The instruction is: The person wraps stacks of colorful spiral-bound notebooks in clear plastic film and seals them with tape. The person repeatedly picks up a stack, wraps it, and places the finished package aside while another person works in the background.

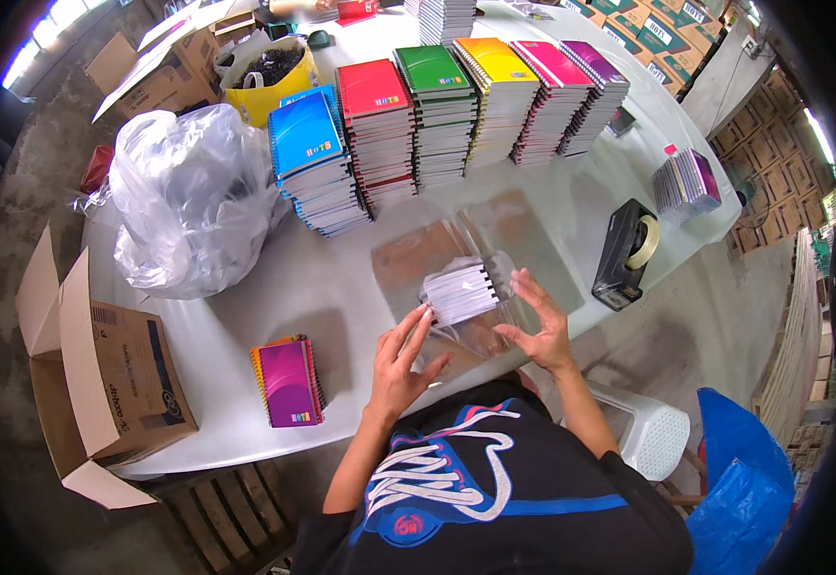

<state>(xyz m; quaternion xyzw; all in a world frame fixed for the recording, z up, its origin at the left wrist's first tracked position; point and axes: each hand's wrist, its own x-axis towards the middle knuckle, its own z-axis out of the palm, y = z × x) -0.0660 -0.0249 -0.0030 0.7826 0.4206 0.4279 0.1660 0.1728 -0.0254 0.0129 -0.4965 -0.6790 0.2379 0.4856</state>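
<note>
A small bundle of spiral notebooks (460, 292), white page edges up and black coils along one side, lies on clear plastic film (509, 225) close to the table's front edge. Some film appears to wrap around the bundle, though how far is hard to make out. My left hand (401, 360) rests at the bundle's near left corner, fingers stretched out and tips touching it or the film. On the other side, my right hand (540, 329) is spread, thumb apart from the fingers, just right of the bundle over the film. Neither hand grips anything.
Tall stacks of blue (309, 144), red (373, 115), green, yellow, pink and purple notebooks line the back. A tape dispenser (624, 254) and small notebook stack (686, 184) stand right. Leftward are a plastic bag (188, 196), open carton (116, 379) and purple notebooks (286, 383).
</note>
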